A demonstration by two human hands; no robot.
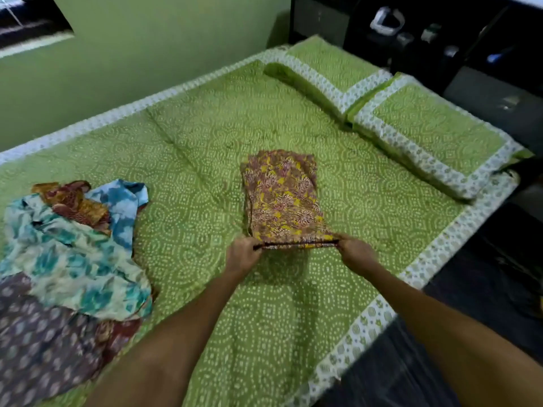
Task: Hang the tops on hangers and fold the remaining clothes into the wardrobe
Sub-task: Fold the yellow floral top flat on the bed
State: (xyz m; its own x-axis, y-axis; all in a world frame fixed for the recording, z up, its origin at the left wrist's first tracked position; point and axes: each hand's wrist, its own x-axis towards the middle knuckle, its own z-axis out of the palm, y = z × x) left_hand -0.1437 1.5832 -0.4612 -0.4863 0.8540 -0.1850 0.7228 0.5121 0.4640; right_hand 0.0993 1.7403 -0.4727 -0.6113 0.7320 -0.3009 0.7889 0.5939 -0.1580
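Both bare forearms reach in from the near edge, out over the bed (205, 118). Left hand (241, 255) and right hand (356, 254) each have their grip clamped on one near corner of the folded garment (282, 198), fingers curled and pinching the cloth, so that its near edge is pulled into a taut straight line between them and lifted slightly off the bedspread. Beyond that edge the garment lies flat on the middle of the bed as a long, narrow rectangle running away from the person. Its fabric is thin and printed all over with brown and maroon flowers on mustard yellow; the held edge shows a dark hem, and several layers show along its left side.

Well apart to the left, on the same bed, sits a loose pile of clothes (67, 259): a crumpled teal-and-cream print on top, a blue-and-white tie-dye piece and an orange-brown print behind it, and a purple-grey cloth with small pale motifs spread at the near side. No box or basket holds any of it.

Green quilted cloth dotted with white covers the bed, edged by a white printed border. Two flat pillows (382, 107) in matching covers lie side by side at the far right.
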